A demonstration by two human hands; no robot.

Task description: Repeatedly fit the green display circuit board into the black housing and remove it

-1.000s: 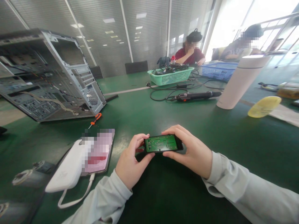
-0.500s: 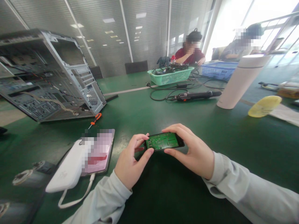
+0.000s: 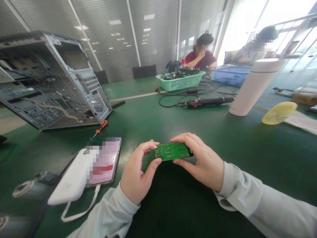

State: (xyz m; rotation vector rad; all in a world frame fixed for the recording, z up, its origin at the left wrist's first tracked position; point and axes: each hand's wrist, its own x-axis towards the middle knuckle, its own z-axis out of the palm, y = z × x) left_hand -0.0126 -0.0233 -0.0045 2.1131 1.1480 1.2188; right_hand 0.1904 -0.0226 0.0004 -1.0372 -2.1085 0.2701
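A small green circuit board [image 3: 172, 151] is held between both hands above the green table. Its face with solder points is turned up, and a dark part shows at its right end. My left hand [image 3: 138, 170] pinches the board's left end between thumb and fingers. On the right end, my right hand [image 3: 201, 158] grips it with the thumb on the near edge and the fingers along the far edge. What lies under the board is hidden.
An open computer case [image 3: 59, 82] stands at the left, with an orange-handled screwdriver [image 3: 101, 127] beside it. Nearer are a phone [image 3: 111, 165], a white power bank [image 3: 71, 178] and metal cylinders [image 3: 29, 190]. Beyond are an electric screwdriver [image 3: 205, 101], a tumbler [image 3: 255, 87], baskets [image 3: 182, 82] and two people.
The board has shifted slightly and tilted, and less of the dark edging around it shows. Both hands have moved a little to the left with it.
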